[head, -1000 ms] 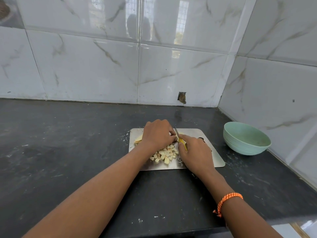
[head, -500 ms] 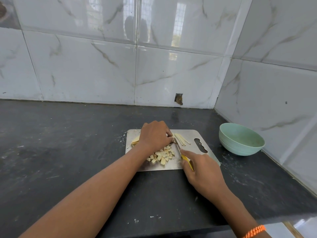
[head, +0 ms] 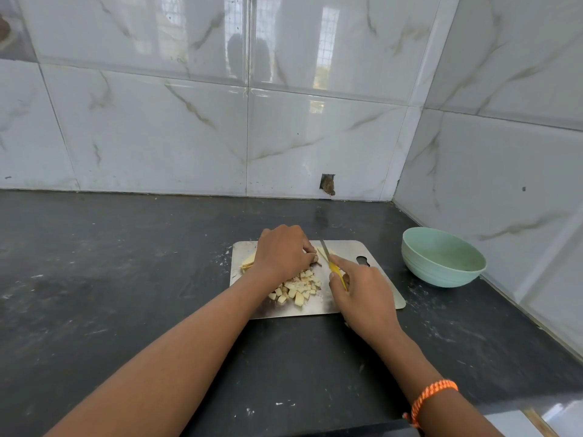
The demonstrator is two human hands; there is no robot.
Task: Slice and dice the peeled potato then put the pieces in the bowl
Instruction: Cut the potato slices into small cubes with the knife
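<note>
A steel cutting board (head: 375,249) lies on the dark counter. Near its front sits a heap of diced potato (head: 298,287). Uncut potato slices (head: 247,261) peek out at the left from under my left hand (head: 284,252), whose curled fingers hold them down. A few potato strips (head: 325,251) lie beside the blade at the board's far side. My right hand (head: 362,294) grips a yellow-handled knife (head: 336,272), index finger stretched along its back, the blade pointing away from me just right of my left fingers. The pale green bowl (head: 441,257) stands to the right and looks empty.
The black counter (head: 126,279) stretches wide to the left. Tiled walls close the back and the right side, right behind the bowl. A small hole (head: 328,184) shows in the back wall. The counter's front edge runs under my right wrist.
My right hand has brought the knife forward, back beside my left fingers, after drawing it toward me half a second ago. My left hand stays on the slices.
</note>
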